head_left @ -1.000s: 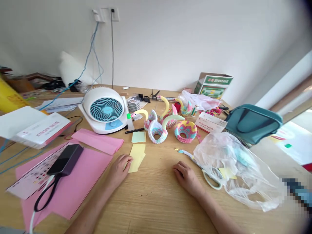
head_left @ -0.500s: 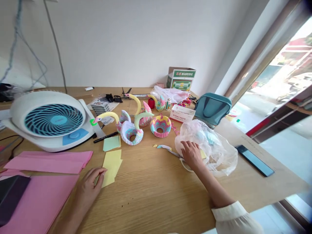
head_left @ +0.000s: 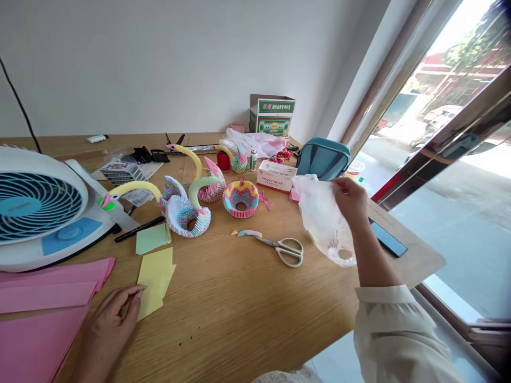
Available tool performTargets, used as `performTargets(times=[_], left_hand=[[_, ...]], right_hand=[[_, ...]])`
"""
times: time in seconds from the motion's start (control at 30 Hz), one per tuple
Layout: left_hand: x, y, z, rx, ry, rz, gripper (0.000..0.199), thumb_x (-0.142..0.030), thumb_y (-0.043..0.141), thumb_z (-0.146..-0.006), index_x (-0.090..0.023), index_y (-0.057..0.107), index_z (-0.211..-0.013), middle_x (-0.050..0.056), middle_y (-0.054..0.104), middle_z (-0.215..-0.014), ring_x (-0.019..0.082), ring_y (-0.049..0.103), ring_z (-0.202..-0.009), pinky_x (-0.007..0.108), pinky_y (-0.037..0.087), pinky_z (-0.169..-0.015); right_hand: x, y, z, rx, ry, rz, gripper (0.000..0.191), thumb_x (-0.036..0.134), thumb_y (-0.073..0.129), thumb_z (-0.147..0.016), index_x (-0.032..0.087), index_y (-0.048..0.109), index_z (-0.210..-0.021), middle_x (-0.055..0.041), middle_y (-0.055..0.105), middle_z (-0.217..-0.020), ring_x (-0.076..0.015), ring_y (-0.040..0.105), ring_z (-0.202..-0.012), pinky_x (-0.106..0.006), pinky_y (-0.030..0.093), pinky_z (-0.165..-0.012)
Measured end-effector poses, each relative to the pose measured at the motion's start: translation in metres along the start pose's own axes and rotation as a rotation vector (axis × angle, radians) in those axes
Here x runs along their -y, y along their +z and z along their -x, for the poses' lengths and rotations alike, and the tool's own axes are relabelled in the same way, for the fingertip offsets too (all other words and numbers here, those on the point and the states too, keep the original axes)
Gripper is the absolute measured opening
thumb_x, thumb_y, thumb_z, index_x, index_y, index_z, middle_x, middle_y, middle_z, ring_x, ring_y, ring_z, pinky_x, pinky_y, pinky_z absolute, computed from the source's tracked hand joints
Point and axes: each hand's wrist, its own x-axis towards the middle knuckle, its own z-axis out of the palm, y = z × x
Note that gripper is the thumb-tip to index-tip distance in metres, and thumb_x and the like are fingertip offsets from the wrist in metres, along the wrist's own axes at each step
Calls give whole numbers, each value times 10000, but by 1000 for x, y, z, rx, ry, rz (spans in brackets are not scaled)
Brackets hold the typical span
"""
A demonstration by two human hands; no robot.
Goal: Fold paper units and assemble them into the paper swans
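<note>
My right hand grips a translucent white plastic bag by its top, lifted at the right of the table, with its lower part hanging. Scissors with light handles lie to its left, blades pointing at a small curved paper scrap. My left hand rests at the left edge of some yellow paper sheets, thumb and forefinger closed together; whether anything is pinched between them is hidden. Light green paper squares lie just beyond the yellow sheets.
Folded-paper swans and a round paper bowl stand mid-table. A fan and pink paper are at left. Behind are a sticky note box, a teal bag and a carton. A phone lies at right.
My right hand has raised the plastic bag off the table, uncovering the scissors' handles. The view has turned to the right. My left hand stays by the yellow sheets.
</note>
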Motion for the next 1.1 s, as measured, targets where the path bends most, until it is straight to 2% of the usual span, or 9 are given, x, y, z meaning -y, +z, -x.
performTargets(times=[0.13, 0.43, 0.57, 0.67, 0.77, 0.9, 0.97, 1.03, 1.1], left_hand=[[-6, -2, 0, -9, -48, 39, 142, -403, 483, -839, -374, 608, -901, -101, 671, -882, 230, 653, -854, 383, 527, -720], [-13, -6, 2, -37, -13, 5, 134, -403, 463, -894, -374, 586, -937, -75, 666, -920, 243, 658, -879, 410, 539, -728], [-31, -3, 1, -50, 143, 9, 127, -359, 481, -917, -339, 595, -968, -40, 669, -925, 226, 664, -868, 384, 542, -766], [-57, 9, -6, 15, 324, 100, 160, -290, 509, -926, -308, 623, -1037, -5, 681, -965, 196, 671, -886, 309, 541, -783], [-92, 29, -16, 129, 444, 208, 217, -227, 519, -930, -292, 626, -1107, 21, 682, -1013, 191, 664, -958, 281, 535, -827], [-151, 72, -30, 246, 454, 306, 318, -223, 529, -932, -265, 539, -1247, 69, 647, -1155, 211, 638, -1076, 333, 538, -917], [-184, 98, -40, 272, 458, 344, 515, -237, 591, -892, -239, 429, -1381, 117, 586, -1294, 257, 580, -1206, 404, 512, -994], [-218, 124, -55, 229, 455, 403, 725, -235, 671, -815, -193, 329, -1452, 170, 495, -1406, 312, 486, -1318, 470, 464, -1053], [-248, 144, -75, 145, 416, 469, 720, -168, 673, -760, -156, 363, -1411, 188, 489, -1390, 320, 487, -1300, 480, 450, -1049]], right_hand=[[-6, -15, -13, -24, 10, -29, 238, 247, 580, -780, 191, 740, -947, -50, 739, -845, -197, 664, -729, -315, 530, -682], [15, -14, 2, -24, -118, 4, 195, 282, 592, -820, 200, 731, -928, -42, 724, -853, -194, 653, -746, -330, 542, -730], [35, -13, 28, 204, -202, -38, 190, 235, 559, -849, 206, 707, -964, -34, 706, -839, -173, 621, -703, -293, 508, -666], [57, -1, 68, 481, -268, -8, 195, 173, 528, -862, 218, 691, -958, -24, 696, -824, -155, 597, -663, -271, 479, -617], [73, 14, 106, 633, -296, -36, 215, 150, 501, -892, 226, 680, -983, -28, 694, -891, -146, 606, -677, -273, 487, -637], [84, 34, 127, 648, -301, 51, 211, 173, 501, -931, 234, 666, -1046, -46, 696, -963, -170, 639, -747, -305, 501, -674], [90, 44, 126, 663, -347, 94, 227, 163, 498, -937, 230, 659, -1082, -52, 696, -972, -189, 653, -805, -321, 508, -715], [96, 51, 119, 683, -386, 107, 238, 138, 505, -931, 211, 650, -1105, -59, 695, -956, -202, 655, -845, -328, 511, -751], [101, 49, 109, 679, -405, 91, 249, 106, 521, -910, 193, 643, -1110, -68, 692, -956, -212, 653, -875, -332, 514, -779]])
